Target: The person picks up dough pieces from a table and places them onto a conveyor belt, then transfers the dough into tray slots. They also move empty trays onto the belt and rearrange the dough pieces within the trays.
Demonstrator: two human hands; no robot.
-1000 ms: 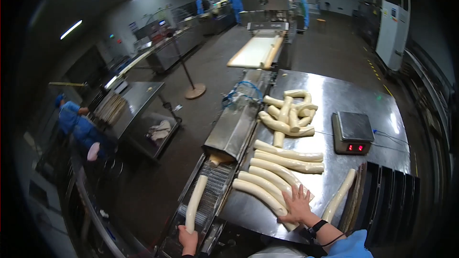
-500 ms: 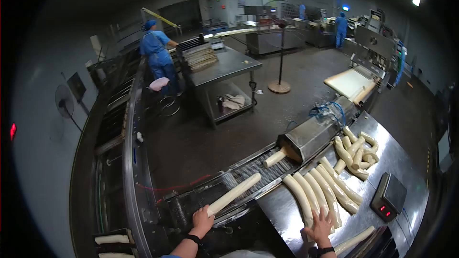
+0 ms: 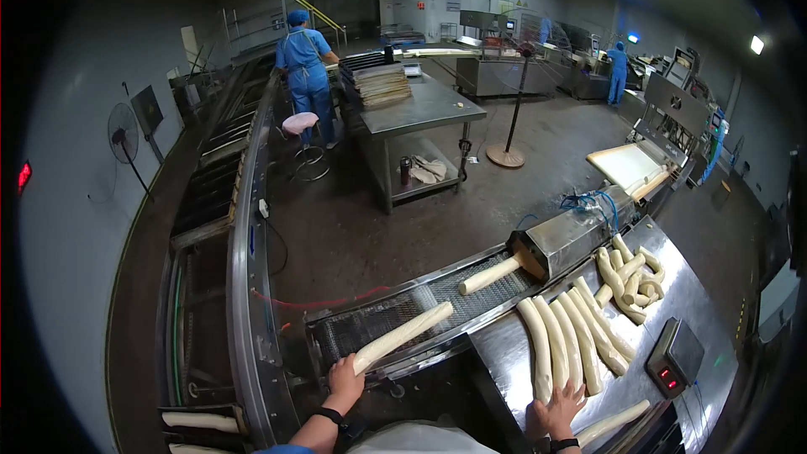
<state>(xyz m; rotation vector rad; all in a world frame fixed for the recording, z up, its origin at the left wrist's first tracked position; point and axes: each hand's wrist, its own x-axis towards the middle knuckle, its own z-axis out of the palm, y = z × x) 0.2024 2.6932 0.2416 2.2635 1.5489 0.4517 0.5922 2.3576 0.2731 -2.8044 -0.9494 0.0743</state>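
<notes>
My left hand [image 3: 345, 381] is closed around the near end of a long pale dough roll [image 3: 403, 337], whose far part lies over the mesh conveyor [image 3: 353, 325]. My right hand [image 3: 561, 410] has its fingers spread at the near ends of several dough rolls [image 3: 556, 343] lying side by side on the steel table [image 3: 504, 361]. Another roll [image 3: 492, 275] sticks out of the metal housing [image 3: 572, 235] on the conveyor. One more roll [image 3: 615, 422] lies just right of my right hand.
A pile of curved dough pieces [image 3: 630, 279] and a scale [image 3: 675, 357] are on the steel table. Dark trays with dough [image 3: 200, 421] sit at lower left beside a rail. A person in blue [image 3: 307, 76] stands by a far table [image 3: 420, 109]; another [image 3: 618, 73] is farther back.
The view has shifted. My left hand and its roll have moved slightly left and back. The roll at the housing extends farther out. My right hand remains by the row's near ends.
</notes>
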